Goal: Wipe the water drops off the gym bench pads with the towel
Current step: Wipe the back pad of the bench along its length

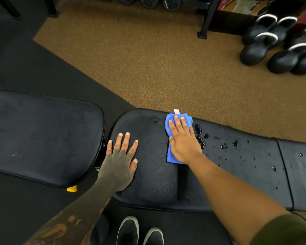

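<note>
While our left hand (121,160) lies flat with fingers spread to steady us on the long pad (155,183), our right hand (182,140) presses the blue towel (171,156) down, fingers extended, beside the remaining drops (200,137).

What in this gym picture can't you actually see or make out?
Head view:
- The towel under the right hand: the hand covers its middle.
- The pad beneath the towel: wet or dry, hidden.
- The long pad's right end: cut off by the picture edge.
- The towel's white tag: print too small to read.
- The bench frame: hidden under the pads.
</note>
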Tool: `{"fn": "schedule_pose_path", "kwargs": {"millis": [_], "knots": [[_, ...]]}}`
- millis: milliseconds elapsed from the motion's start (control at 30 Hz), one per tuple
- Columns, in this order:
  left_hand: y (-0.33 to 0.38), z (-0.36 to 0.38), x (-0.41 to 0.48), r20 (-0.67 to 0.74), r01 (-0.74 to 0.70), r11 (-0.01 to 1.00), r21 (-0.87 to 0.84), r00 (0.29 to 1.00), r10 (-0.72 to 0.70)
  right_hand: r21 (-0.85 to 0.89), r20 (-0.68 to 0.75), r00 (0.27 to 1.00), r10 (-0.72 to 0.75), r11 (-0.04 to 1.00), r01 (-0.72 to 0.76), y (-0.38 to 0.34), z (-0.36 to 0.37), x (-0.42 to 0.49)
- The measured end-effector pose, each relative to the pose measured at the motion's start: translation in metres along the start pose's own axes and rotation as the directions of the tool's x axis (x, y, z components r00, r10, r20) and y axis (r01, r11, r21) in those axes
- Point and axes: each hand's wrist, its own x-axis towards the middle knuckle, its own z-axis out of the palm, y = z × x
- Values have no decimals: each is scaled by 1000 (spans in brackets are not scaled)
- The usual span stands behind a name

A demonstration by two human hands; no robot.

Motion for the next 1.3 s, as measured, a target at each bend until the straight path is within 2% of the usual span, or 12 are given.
{"fn": "schedule_pose_path", "kwargs": {"millis": [200, 333, 467, 633, 833, 1100, 1300], "knots": [[2, -1, 2, 19, -61, 998, 27, 998, 61, -15, 21, 993, -114, 993, 114, -28, -4, 25], [3, -2, 5, 14, -93, 995, 26, 996, 93, -64, -1, 979, -205, 977, 204, -19, 2, 14], [6, -2, 10, 23, -84, 996, 14, 996, 83, -48, 9, 989, -150, 987, 150, -9, -2, 14], [21, -5, 27, 11, -21, 1000, 4, 1000, 21, 13, 9, 999, -43, 999, 43, -30, -3, 32], [20, -4, 29, 0, -38, 999, -1, 999, 38, -25, -16, 988, -152, 988, 152, -34, 5, 10], [20, -3, 30, 1, -36, 999, -3, 999, 36, 24, 7, 1000, -17, 1000, 16, -30, -3, 27], [21, -4, 33, 15, -36, 999, 6, 999, 36, 13, -31, 995, -90, 996, 91, -30, 5, 7]]}}
